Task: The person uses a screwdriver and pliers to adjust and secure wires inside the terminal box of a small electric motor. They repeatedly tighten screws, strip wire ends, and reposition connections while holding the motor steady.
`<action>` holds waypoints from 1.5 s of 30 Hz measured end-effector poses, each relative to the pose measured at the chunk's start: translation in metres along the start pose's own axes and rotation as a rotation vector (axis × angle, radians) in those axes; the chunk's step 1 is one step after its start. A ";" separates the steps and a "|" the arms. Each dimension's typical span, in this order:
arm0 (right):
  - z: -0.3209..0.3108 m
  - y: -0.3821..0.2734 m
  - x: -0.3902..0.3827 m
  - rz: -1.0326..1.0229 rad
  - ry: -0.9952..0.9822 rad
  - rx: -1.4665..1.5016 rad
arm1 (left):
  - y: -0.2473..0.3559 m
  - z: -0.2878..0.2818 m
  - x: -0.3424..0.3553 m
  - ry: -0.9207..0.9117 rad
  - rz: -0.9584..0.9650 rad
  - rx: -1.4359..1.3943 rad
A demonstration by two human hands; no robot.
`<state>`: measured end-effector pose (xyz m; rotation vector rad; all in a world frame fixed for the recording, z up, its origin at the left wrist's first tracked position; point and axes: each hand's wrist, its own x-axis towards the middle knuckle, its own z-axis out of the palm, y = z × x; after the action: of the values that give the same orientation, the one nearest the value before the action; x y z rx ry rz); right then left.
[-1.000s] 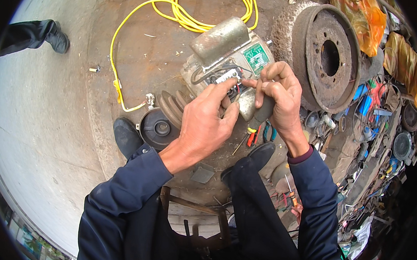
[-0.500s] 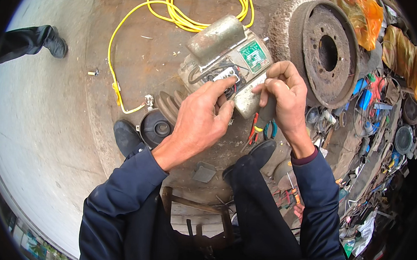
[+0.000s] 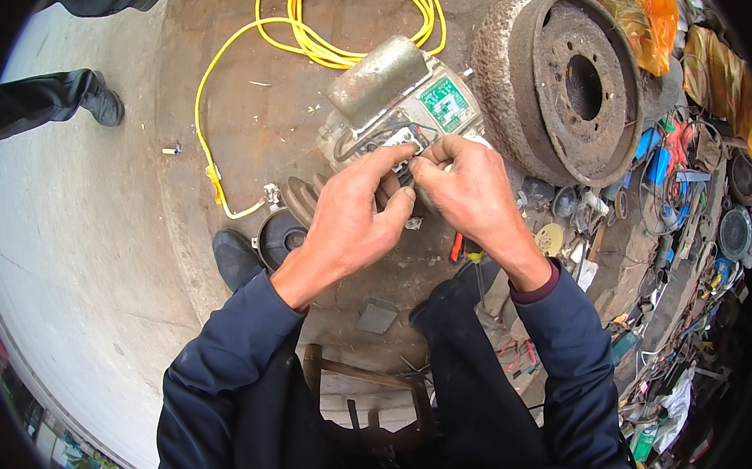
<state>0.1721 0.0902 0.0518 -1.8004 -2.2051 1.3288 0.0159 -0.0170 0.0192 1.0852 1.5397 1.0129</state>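
Observation:
An electric motor [image 3: 378, 79] with a rounded metal cover and a green label plate [image 3: 446, 105] lies on the ground ahead of me. Its white terminal block [image 3: 402, 138] and dark wires show between my hands. My left hand [image 3: 351, 215] reaches over the motor's near side, index finger stretched onto the block, thumb spread lower down. Close beside it, the thumb and index finger of my right hand [image 3: 471, 189] are pinched together at the block's edge. Whatever they hold is too small or hidden to make out. A grooved pulley [image 3: 298, 199] sits at the motor's left end.
A coiled yellow cable [image 3: 298, 33] lies beyond the motor. To the right are a rusty wheel rim [image 3: 591, 88] and heaped scrap. Near my shoes are a round black cover [image 3: 280, 236] and a red-handled tool [image 3: 456, 247]. Another person's shoe [image 3: 102, 98] stands at left.
My right hand has moved left and slightly down, bringing its pinched fingertips to the terminal block. My left hand stays nearly in place. The head view has shifted slightly.

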 end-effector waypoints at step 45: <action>0.005 -0.002 0.003 0.016 0.059 -0.013 | -0.009 -0.016 0.008 -0.060 0.180 0.178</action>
<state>0.1669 0.0903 0.0486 -1.8403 -2.1793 1.2506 -0.0024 -0.0134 0.0117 1.3872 1.5257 0.9669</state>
